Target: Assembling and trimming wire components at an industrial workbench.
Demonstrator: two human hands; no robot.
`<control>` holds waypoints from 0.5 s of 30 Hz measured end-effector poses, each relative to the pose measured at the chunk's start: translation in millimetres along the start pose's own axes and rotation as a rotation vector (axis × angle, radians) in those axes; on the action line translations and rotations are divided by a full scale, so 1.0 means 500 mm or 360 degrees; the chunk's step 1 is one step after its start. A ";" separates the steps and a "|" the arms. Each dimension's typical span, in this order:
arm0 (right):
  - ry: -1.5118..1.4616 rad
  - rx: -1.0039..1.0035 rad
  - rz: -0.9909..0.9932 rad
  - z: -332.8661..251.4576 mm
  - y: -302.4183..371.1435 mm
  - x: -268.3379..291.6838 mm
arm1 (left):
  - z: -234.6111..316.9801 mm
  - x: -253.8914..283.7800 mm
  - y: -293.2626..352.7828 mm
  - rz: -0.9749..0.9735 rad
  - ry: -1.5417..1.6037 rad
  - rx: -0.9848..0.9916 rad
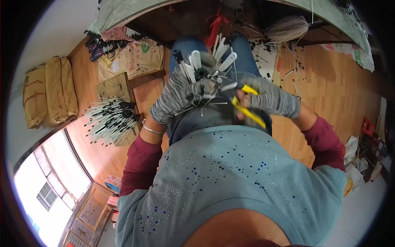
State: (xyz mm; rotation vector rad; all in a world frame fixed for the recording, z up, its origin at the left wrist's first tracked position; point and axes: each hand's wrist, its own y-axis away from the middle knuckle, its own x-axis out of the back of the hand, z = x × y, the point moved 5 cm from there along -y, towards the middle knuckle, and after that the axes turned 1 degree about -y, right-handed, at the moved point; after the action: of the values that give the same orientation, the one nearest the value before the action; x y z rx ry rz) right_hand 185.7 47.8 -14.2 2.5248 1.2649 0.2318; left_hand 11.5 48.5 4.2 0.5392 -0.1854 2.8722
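My left hand (179,92), in a grey knitted glove, is wrapped round a bundle of white and black plastic pieces with thin rods (196,61) above my lap. Broad white ends with loops stick out at its far side, and thin rod tips poke out below. My right hand (269,96), gloved alike and slightly blurred, grips yellow-handled pliers (250,113). The handles are spread apart. Their dark head points left and meets the bundle beside my left fingers; what lies between the jaws is too small to make out.
A wooden bench (123,88) on my left carries a pile of white rods with black fittings (111,121). A grey-green table edge (135,12) crosses the far side. Red strands (215,29) hang beyond my knees. Pale strands (288,29) and scattered rods lie far right; brown sacks (49,92) lean left.
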 end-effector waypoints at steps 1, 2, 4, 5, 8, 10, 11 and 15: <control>-0.0959 -0.0244 -0.0472 0.015 0.013 -0.037 | 0.006 -0.011 -0.013 -0.0143 0.0305 0.0115; -0.1922 -0.0473 -0.0941 0.008 0.035 -0.061 | 0.010 -0.026 -0.022 -0.0288 0.0608 0.0231; -0.1635 -0.0522 -0.0987 0.017 0.043 -0.028 | 0.016 -0.051 -0.031 -0.0454 0.0915 0.0339; -0.1337 -0.0556 -0.1050 0.014 0.031 -0.007 | 0.016 -0.049 -0.042 -0.0463 0.0768 0.0245; -0.0451 -0.0245 -0.0715 -0.030 -0.004 0.014 | 0.008 -0.029 -0.050 -0.0468 0.0452 0.0066; 0.0708 0.0384 0.0100 -0.099 -0.024 0.041 | -0.006 -0.005 -0.042 -0.0196 0.0382 0.0016; 0.0720 0.0394 0.0092 -0.111 -0.031 0.036 | -0.009 0.012 -0.038 -0.0051 0.0355 -0.0011; -0.0018 -0.0409 -0.0282 -0.097 -0.071 -0.025 | -0.031 0.071 -0.006 -0.0081 0.0062 -0.0145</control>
State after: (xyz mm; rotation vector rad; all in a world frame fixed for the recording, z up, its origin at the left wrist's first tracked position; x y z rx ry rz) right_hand 138.0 67.5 19.3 2.1829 1.3509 0.3165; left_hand -25.2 60.4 3.3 0.4637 -0.2906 2.8066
